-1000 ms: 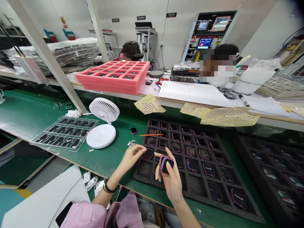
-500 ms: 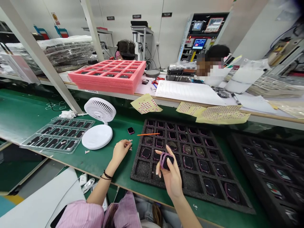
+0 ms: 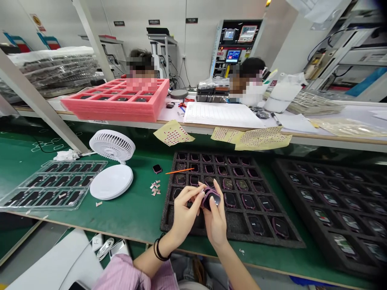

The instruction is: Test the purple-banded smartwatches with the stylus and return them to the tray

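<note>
Over the near part of a black foam tray, my right hand grips a purple-framed smartwatch body with its dark screen tilted up. My left hand is closed in a pinch at the left edge of that watch body. Whatever the left fingertips hold is too small or hidden to make out. Left of the tray, a small pile of whitish strips lies on the green bench. A separate watch body rests behind the pile. An orange stick reaches over the tray's left rim.
A white fan stands left of the strips, beside a clear plastic tray of dark parts. Another black foam tray lies at right. Above runs a shelf with a pink foam tray and hanging yellow label sheets. Two people sit beyond.
My left hand has left the strips and moved right to the watch body, still pinched. My right hand keeps hold of the watch body. The camera view has shifted to the right.
</note>
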`<move>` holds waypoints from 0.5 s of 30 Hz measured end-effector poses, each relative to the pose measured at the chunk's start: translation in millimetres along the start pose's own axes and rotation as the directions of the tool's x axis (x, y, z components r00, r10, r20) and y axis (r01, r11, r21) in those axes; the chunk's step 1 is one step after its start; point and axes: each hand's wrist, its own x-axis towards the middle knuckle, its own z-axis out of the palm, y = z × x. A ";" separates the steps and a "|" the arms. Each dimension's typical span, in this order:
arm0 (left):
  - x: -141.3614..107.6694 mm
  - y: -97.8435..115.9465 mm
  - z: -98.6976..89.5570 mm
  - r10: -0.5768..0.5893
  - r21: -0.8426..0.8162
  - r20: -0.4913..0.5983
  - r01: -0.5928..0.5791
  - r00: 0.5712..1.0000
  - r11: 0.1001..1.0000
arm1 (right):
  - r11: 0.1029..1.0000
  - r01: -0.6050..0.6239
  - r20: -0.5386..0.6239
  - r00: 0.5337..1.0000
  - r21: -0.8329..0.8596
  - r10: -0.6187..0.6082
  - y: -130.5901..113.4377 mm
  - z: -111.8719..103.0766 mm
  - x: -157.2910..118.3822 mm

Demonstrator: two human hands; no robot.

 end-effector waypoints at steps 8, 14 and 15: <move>-1.5 -2.2 7.7 -0.002 -0.011 -0.060 0.001 0.998 1.000 | 0.994 0.082 0.002 0.997 -0.067 -0.082 1.8 -1.9 -1.8; -6.7 -6.3 10.6 0.116 0.104 -0.025 -0.113 0.993 0.988 | 0.978 0.179 -0.003 0.984 -0.106 -0.180 0.1 -5.6 0.3; -6.7 -8.0 10.6 0.125 0.108 -0.007 -0.123 0.992 0.986 | 0.978 0.184 -0.007 0.983 -0.097 -0.186 -0.4 -6.3 0.7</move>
